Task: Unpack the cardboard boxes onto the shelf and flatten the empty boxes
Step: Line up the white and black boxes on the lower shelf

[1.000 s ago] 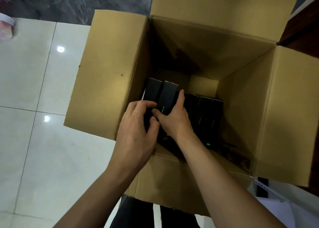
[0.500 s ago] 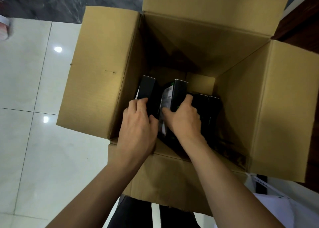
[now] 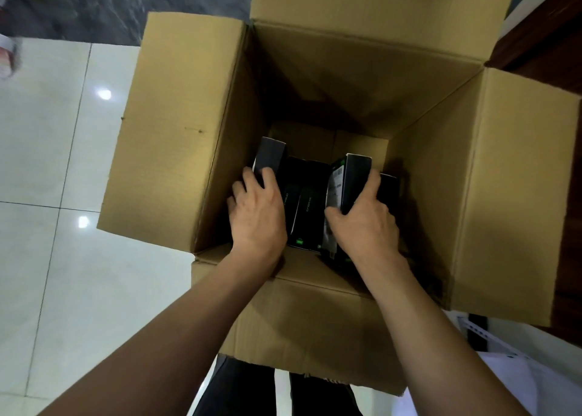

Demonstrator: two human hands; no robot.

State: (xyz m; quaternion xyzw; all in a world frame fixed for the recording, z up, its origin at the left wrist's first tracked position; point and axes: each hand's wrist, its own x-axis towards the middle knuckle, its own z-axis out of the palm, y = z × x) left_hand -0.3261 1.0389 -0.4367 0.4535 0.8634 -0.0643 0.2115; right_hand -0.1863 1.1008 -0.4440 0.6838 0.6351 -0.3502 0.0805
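Tiled floor (image 3: pixel 47 151) under open carton (image 3: pixel 176 126); left hand (image 3: pixel 256 214) grips one black box (image 3: pixel 269 159), right hand (image 3: pixel 365 223) another (image 3: pixel 356 176), both upright, long axes vertical, more boxes (image 3: pixel 304 204) between the hands, apparently standing too.

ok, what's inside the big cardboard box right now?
Inside the cardboard box: small black boxes standing near the bottom. The left hand grips one, the right hand another. Hands and near wall hide the rest; exact count unclear.
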